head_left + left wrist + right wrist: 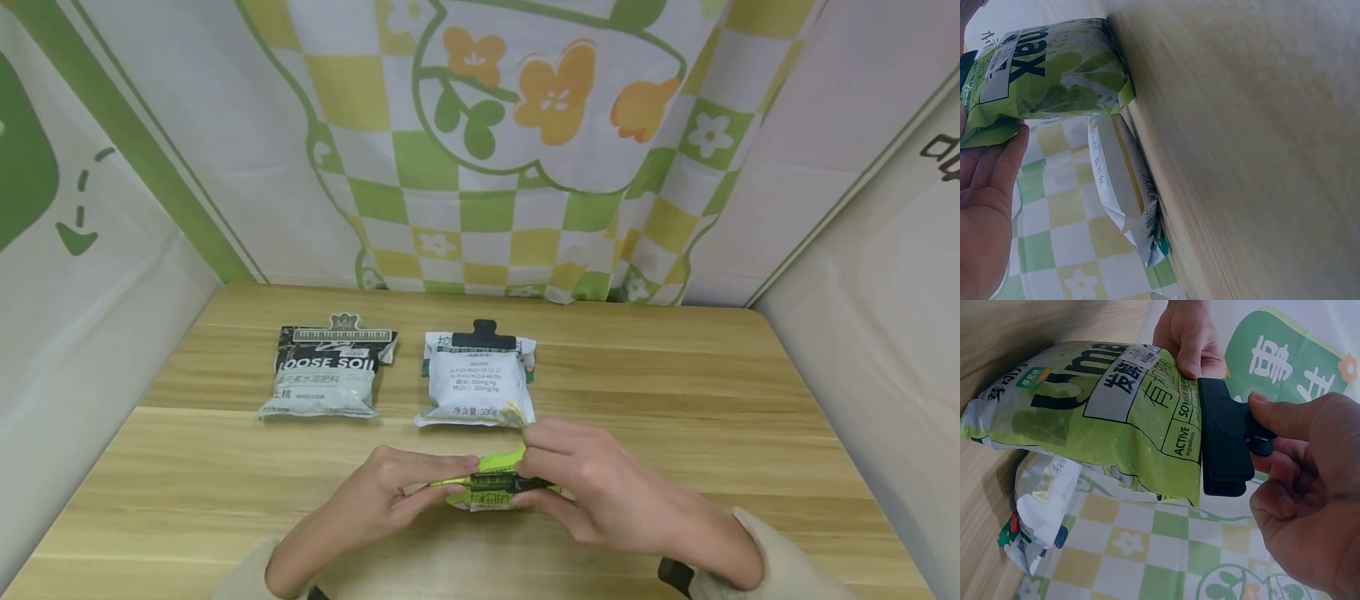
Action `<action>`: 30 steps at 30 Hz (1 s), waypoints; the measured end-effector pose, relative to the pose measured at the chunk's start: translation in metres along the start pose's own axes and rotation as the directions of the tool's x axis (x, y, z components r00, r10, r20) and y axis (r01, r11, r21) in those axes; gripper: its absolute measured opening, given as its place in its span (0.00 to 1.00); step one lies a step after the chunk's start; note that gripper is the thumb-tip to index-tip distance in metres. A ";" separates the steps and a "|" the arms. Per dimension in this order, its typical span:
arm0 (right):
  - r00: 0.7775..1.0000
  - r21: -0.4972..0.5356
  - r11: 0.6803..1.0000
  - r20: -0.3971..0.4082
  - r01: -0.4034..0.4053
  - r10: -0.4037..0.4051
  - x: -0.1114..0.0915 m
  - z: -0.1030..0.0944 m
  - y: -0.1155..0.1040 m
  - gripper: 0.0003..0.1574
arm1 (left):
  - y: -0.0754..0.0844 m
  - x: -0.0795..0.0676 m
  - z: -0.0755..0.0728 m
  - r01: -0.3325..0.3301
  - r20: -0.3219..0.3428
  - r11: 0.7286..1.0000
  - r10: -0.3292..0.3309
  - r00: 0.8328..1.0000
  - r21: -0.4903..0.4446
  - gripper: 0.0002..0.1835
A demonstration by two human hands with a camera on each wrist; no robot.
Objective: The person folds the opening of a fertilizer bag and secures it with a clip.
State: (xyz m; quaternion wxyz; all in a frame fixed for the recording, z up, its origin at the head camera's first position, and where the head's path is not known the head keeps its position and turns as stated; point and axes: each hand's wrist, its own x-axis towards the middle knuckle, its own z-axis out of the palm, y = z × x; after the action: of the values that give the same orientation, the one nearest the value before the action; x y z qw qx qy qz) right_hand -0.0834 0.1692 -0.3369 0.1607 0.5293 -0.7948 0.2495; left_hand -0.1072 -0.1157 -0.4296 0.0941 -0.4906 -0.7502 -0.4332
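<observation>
A yellow-green bag [1091, 400] stands on the table in front of me, its folded top edge up. My left hand [378, 498] pinches one top corner between thumb and fingers. My right hand [600, 483] holds a black clip [1225, 437] by its handle, thumb on one side and curled fingers on the other. The clip lies along the bag's top edge; whether it bites on the film I cannot tell. In the left wrist view, the bag [1054, 69] rises from the tabletop beside my left hand's fingers.
Behind the bag lies a white bag [480, 387] with a black clip [484, 335]. To its left is a black-and-grey soil bag [326, 379] with a piano-pattern clip [343, 330]. A checked curtain [487, 200] hangs at the wooden table's [675, 383] back edge.
</observation>
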 end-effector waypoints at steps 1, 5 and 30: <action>1.000 -0.004 1.000 0.005 0.002 -0.002 0.001 0.000 0.000 0.12 | 0.000 0.000 0.000 0.001 0.000 1.000 -0.001 1.000 0.000 0.19; 1.000 0.007 1.000 0.015 -0.016 0.016 0.001 0.003 0.001 0.12 | -0.001 0.000 0.000 0.008 0.004 1.000 -0.008 1.000 -0.009 0.20; 0.999 0.099 0.994 -0.003 -0.051 0.051 -0.004 0.020 0.015 0.12 | -0.004 -0.002 0.003 0.002 0.004 0.999 -0.002 1.000 -0.045 0.18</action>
State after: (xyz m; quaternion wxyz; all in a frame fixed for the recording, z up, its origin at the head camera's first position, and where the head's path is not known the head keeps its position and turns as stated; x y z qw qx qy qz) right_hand -0.0952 0.1654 -0.3589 0.1303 0.5155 -0.7943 0.2941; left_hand -0.1084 -0.1153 -0.4345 0.0810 -0.4926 -0.7410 -0.4491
